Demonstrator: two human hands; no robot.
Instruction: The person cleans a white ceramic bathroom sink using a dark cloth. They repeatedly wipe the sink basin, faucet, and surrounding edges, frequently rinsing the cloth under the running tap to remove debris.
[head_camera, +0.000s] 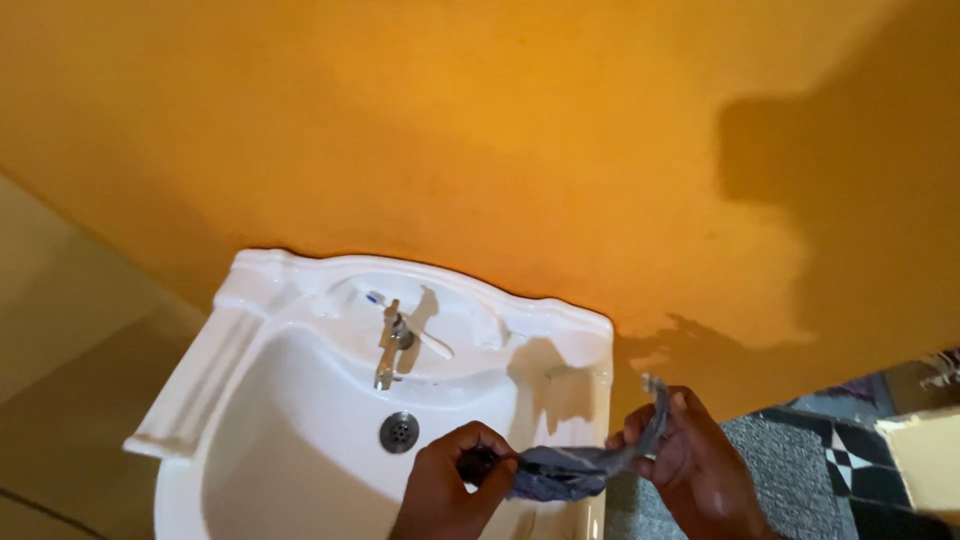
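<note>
Wall (480, 140): a plain orange surface that fills the upper part of the view, with a dark shadow across its right side.
Sink (250, 400): a white basin fixed against the wall, at the lower left, with a ridged rim on its left edge and a raised back ledge.
Floor (850, 460): at the lower right, grey speckled next to black and white patterned tiles.
Right hand (690, 455): just past the right edge of the sink, its grip closed on one end of the cloth, a strip of which sticks up above the fingers.
Left hand (455, 480): over the front right part of the basin, its grip pinched shut on the other end of the cloth.
Cloth (570, 470): a small grey-blue piece, bunched and hanging slack between the two hands, above the right rim of the sink.
Tap (393, 340): a metal tap with a lever, on the back ledge, its spout pointing into the basin.
Drain (399, 431): a round metal grate in the basin below the tap, near the left hand.
</note>
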